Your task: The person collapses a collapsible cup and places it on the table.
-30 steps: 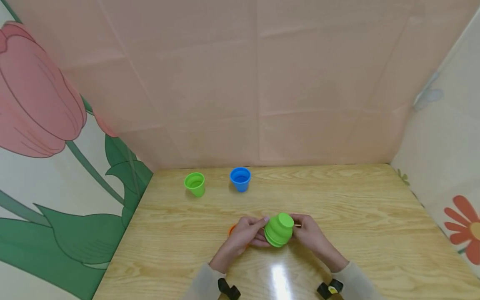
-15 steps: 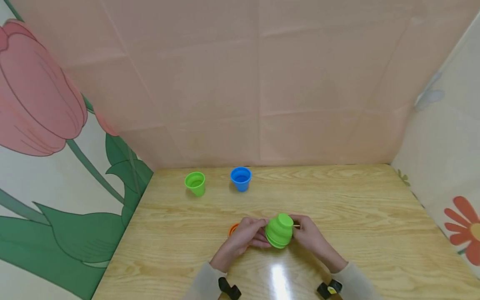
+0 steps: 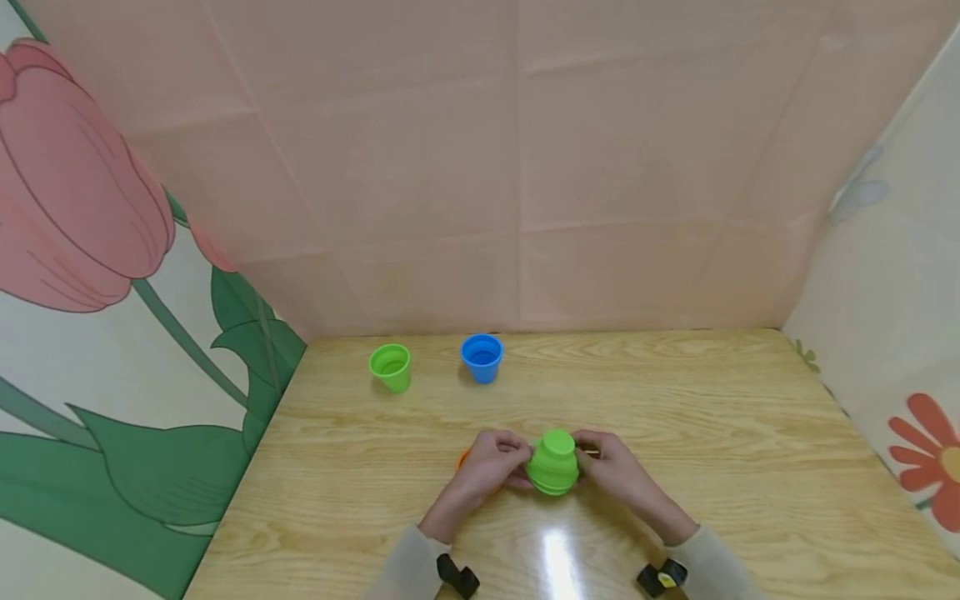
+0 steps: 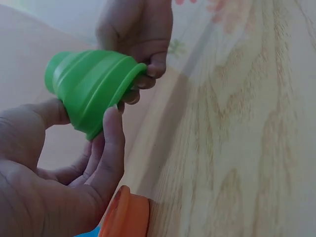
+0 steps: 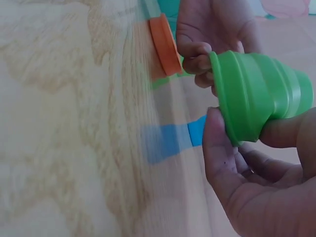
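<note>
A green collapsible cup [image 3: 553,465] with stepped rings is held upside down between both hands, its narrow base up and its wide rim down. My left hand [image 3: 491,460] pinches it from the left; in the left wrist view the thumb [image 4: 53,111] presses the ringed side and a finger lies at the rim. From the right, my right hand [image 3: 611,465] grips the other side, with its thumb [image 5: 282,132] denting the wall in the right wrist view. Behind the left hand an orange collapsed cup [image 5: 165,45] lies low on the table, mostly hidden in the head view.
Toward the back of the wooden table [image 3: 675,392] stand a second green cup [image 3: 391,368] and a blue cup [image 3: 482,359], both upright with mouths up. A pink cloth [image 3: 517,167] hangs behind the table. Walls with painted flowers flank both sides.
The held cup has shifted slightly left and turned more upright in the hands. The left fingers have changed their hold on it. The two standing cups have stayed put.
</note>
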Motion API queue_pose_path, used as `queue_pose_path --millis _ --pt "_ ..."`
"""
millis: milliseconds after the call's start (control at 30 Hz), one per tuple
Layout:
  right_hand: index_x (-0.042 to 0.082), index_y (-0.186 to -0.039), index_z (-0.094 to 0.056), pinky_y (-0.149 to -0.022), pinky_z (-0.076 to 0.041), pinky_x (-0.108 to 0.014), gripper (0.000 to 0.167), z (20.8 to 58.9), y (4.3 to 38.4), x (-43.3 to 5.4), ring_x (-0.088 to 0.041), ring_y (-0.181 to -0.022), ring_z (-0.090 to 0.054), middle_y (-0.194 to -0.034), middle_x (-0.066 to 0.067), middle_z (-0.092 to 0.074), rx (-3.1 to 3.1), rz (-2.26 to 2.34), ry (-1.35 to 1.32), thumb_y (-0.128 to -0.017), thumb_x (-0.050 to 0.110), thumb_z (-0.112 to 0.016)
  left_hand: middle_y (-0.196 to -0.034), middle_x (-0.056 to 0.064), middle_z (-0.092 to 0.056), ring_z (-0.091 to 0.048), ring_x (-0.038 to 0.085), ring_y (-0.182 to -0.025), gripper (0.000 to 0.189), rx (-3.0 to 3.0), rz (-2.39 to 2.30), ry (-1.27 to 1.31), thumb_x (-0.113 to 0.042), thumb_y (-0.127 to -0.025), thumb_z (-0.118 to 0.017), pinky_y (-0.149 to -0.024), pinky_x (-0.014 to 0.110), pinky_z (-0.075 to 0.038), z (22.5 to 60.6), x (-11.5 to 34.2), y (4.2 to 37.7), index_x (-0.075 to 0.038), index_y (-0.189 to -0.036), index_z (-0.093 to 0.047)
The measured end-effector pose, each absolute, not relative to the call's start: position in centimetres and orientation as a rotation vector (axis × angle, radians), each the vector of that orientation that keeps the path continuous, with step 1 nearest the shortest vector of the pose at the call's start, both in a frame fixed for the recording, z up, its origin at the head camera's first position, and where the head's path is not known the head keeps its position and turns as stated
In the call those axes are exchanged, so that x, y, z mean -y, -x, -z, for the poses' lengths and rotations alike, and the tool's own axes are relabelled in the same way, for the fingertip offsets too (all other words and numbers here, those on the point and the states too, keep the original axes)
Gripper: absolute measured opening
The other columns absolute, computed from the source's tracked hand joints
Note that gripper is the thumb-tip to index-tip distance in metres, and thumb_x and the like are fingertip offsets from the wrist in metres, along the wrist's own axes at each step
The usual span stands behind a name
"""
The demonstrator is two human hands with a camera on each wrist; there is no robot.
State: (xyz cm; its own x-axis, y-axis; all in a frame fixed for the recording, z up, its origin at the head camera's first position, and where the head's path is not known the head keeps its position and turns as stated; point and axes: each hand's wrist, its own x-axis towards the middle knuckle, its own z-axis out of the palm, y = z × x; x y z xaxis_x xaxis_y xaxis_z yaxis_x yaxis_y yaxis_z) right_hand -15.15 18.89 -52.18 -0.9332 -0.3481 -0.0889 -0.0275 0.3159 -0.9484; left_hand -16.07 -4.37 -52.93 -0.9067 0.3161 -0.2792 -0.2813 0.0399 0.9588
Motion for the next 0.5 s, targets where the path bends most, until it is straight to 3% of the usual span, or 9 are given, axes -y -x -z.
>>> queue_pose_path --millis 233,400,500 --pt "-0.009 -0.134 -0.061 -0.085 -0.066 -0.03 0.035 52.29 15.24 -19.06 -0.011 -0.101 -0.07 -0.129 -0.026 -0.069 -2.211 1.691 0.338 -0.108 0.014 -0.054 -0.094 0.007 -0.073 -0.07 0.012 -0.072 0.016 -2.166 -1.832 -0.052 -0.011 -0.095 -0.07 -0.066 0.034 -0.067 52.6 4.38 16.11 0.001 -0.106 -0.074" --pt "-0.012 -0.15 -0.044 -0.1 -0.063 -0.036 0.057 51.92 15.26 -19.45 -0.015 -0.116 -0.07 -0.147 -0.033 -0.056 -2.023 1.775 0.341 -0.107 0.022 -0.06 -0.091 0.008 -0.07 -0.067 0.011 -0.065 0.016 -2.259 -1.858 -0.088 -0.011 -0.1 -0.069 -0.064 0.038 -0.068 52.63 4.37 16.34 0.003 -0.105 -0.074" --pt "-0.01 -0.154 -0.039 -0.102 -0.062 -0.037 0.065 51.8 15.31 -19.58 -0.014 -0.118 -0.068 -0.148 -0.032 -0.054 -1.994 1.777 0.358 -0.104 0.023 -0.065 -0.088 0.009 -0.07 -0.066 0.011 -0.062 0.015 -2.278 -1.889 -0.112 -0.009 -0.1 -0.068 -0.063 0.04 -0.068 52.71 4.32 16.43 0.005 -0.104 -0.073"
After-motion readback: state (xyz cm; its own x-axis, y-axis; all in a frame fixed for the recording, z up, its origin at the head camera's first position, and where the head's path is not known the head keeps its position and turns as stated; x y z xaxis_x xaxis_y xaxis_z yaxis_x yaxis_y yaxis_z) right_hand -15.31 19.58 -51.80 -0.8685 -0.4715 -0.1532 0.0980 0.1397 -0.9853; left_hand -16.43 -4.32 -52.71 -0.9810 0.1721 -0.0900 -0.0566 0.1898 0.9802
